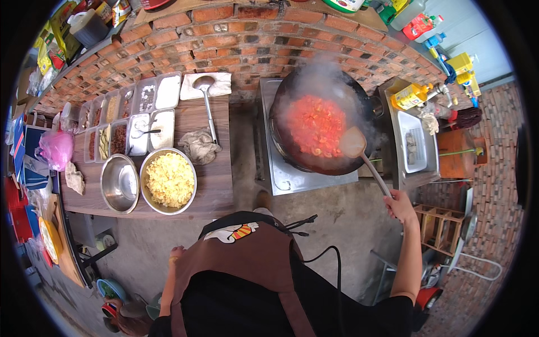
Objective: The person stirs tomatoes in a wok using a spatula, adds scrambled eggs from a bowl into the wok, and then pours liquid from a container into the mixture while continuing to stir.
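With my right hand [398, 205] I grip the long handle of a metal wok spatula [353, 142]. Its blade rests at the right side of chopped red food, which looks like tomato [316, 122], in a steaming black wok [294, 162] on the stove. My left hand [177, 252] hangs low beside the brown apron; its fingers are partly hidden, and whether it holds anything is unclear. On the wooden table [214, 185] at left stand a metal bowl of scrambled egg [169, 180] and an empty metal bowl [120, 183]. A ladle [207, 101] lies behind them, its head on a folded white cloth [223, 84].
Plastic seasoning boxes [145, 97] line the table's back, near a crumpled cloth [200, 145]. Right of the wok, a sink [417, 179] holds a white basket [410, 126], with an oil bottle [410, 97] behind. A brick wall [248, 54] closes off the back.
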A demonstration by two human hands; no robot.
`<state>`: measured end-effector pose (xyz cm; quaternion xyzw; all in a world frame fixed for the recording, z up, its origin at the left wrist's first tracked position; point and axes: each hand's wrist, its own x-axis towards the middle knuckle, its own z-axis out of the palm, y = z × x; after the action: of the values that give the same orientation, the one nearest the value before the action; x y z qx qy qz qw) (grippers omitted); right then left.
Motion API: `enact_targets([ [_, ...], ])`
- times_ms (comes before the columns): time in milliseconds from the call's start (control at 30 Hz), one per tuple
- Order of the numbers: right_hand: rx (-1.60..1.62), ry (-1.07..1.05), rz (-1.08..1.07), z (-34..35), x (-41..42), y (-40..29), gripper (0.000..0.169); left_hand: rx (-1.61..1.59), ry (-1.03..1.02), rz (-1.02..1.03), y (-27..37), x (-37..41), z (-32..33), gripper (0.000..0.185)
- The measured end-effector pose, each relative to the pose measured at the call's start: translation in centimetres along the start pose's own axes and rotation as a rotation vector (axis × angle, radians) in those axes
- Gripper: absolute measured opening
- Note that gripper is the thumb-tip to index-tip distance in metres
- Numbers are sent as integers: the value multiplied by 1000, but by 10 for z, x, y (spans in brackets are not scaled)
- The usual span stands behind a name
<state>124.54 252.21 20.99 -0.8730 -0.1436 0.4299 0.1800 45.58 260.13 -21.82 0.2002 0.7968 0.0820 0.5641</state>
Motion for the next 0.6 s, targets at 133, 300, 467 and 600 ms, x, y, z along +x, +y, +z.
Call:
enact_targets([
  [133, 520, -331, 154, 39, 57, 13, 14, -63, -59, 58, 7, -19, -15, 33],
  [300, 1014, -521, 34, 148, 90, -10, 23, 60, -58, 123, 14, -32, -36, 31],
  [467, 760, -321, -112, 131, 48, -24, 25, 336, -31, 219, 4, 1, -46, 30],
  [600, 333, -6, -259, 89, 6, -37, 25, 698, 46, 183, -2, 24, -33, 31],
])
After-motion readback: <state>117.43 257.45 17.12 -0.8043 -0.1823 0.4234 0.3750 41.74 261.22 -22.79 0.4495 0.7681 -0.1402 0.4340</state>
